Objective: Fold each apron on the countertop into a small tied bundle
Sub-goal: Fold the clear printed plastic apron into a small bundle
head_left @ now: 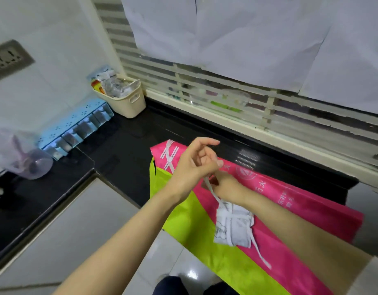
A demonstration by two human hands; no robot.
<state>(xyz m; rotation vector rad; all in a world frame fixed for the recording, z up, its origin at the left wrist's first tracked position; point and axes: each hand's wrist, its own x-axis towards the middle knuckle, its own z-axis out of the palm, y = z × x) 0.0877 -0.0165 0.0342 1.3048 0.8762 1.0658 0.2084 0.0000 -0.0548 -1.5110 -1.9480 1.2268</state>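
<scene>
A small white folded apron bundle (234,225) hangs in the air above the pink apron (307,211), wrapped with its white strap. My left hand (194,167) pinches the strap (211,191) and holds it taut above the bundle. My right hand (226,186) sits just under the left hand and grips the strap near the bundle's top. A loose strap end (261,255) dangles below the bundle. The pink apron lies flat on the black countertop (124,150), with a lime-green apron (196,224) under it, hanging over the counter's front edge.
A cream basket (128,102) full of packets stands at the back corner. A blue rack (77,128) of jars lines the left wall, with a clear plastic jug (24,158) near it. White cloth (247,39) hangs over the window blinds behind the counter.
</scene>
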